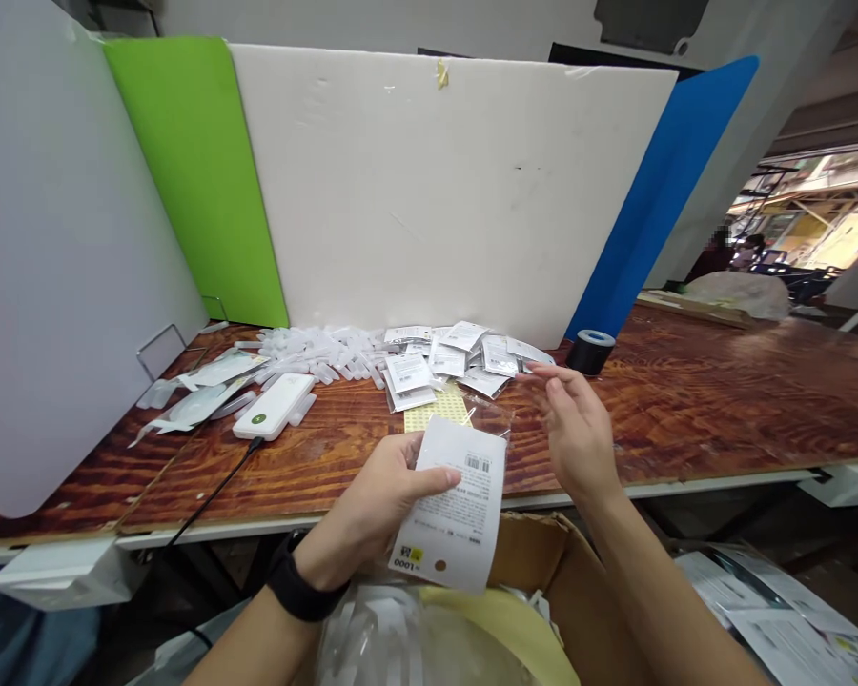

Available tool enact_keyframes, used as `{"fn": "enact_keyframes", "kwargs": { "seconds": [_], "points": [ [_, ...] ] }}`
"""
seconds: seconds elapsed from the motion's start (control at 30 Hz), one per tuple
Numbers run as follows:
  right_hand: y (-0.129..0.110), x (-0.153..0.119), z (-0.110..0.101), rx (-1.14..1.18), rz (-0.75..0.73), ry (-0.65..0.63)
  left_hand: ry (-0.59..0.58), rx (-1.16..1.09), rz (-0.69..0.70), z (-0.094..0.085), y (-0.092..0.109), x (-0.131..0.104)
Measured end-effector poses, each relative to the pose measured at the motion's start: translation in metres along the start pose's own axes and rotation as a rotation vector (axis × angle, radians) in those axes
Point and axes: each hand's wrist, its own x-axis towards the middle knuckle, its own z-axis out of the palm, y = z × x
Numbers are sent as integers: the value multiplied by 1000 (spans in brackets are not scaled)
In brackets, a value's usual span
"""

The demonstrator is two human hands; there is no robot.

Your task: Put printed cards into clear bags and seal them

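Note:
My left hand [393,486] holds a white printed card in a clear bag [458,505], its thumb pressed on the front. The card has a barcode near the top and a yellow mark at its lower end. To the right, my right hand [576,429] is raised over the table edge, its fingers stretched out and holding nothing that shows. Beyond the card lies a yellow sticker sheet [436,408]. Behind it are several small white packets [447,357] in a loose pile. Left of them is a heap of translucent plastic pieces [329,351].
A white power bank [275,405] with a black cable lies on the wooden table [722,410]. A black tape roll [590,353] stands at the right. White, green and blue panels close off the back. Below the edge is an open cardboard box [543,553] with plastic bags.

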Motion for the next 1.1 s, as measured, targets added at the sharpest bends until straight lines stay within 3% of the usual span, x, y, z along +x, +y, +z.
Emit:
{"fn": "enact_keyframes", "kwargs": {
  "seconds": [0.07, 0.13, 0.23, 0.37, 0.5, 0.57, 0.63, 0.77, 0.93, 1.1],
  "points": [
    [-12, -9, 5, -145, -152, -38, 9, -25, 18, 0, -1, 2],
    [-21, -18, 10, -331, -266, -172, 9, -48, 31, 0, -2, 3],
    [-26, -25, 19, -428, -287, -318, 24, -85, 26, 3, -2, 0],
    [-22, -29, 27, -337, -214, -315, 68, -98, 44, 5, -1, -5],
    [-23, -31, 29, -352, -232, -246, 99, -117, 66, 4, 0, -7],
    [-24, -31, 28, -257, -140, -155, 118, -122, 82, 3, 1, -6],
    [-25, -29, 25, -34, 84, -130, 128, -125, 94, 2, 1, -6],
    [-27, -23, 21, 347, 591, -383, 119, -126, 105, 3, 3, -7],
    [-33, -20, 19, 436, 630, -363, 160, -218, 66, 6, 6, -10],
    [-33, -20, 18, 435, 693, -339, 179, -116, 67, 6, 6, -11]
  ]
}}
